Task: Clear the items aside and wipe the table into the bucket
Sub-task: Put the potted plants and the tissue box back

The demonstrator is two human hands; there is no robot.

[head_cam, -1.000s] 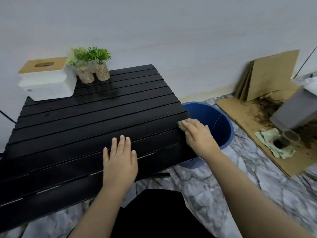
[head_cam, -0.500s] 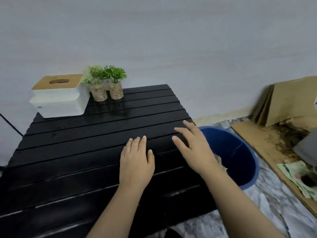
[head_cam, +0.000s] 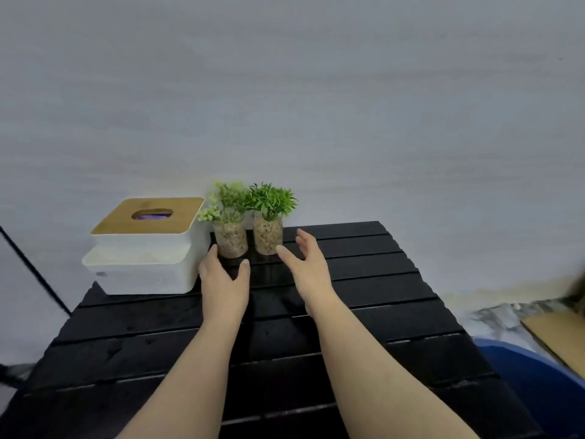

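At the back of the black slatted wooden table [head_cam: 380, 280], the left hand [head_cam: 223, 280] and right hand [head_cam: 308, 264], up from mid-table, spread empty near two clear pebble-filled plant jars [head_cam: 230, 240] [head_cam: 267, 237].

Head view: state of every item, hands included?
left plant jar: upright, on table
right plant jar: upright, beside it
tissue box: lid on
left hand: open, at left plant jar, contact unclear
right hand: open, empty
bucket: on floor, mostly cut off

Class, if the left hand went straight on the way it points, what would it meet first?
Probably the left pot, just ahead of the left hand and in line with its open grasp; depth is unclear.
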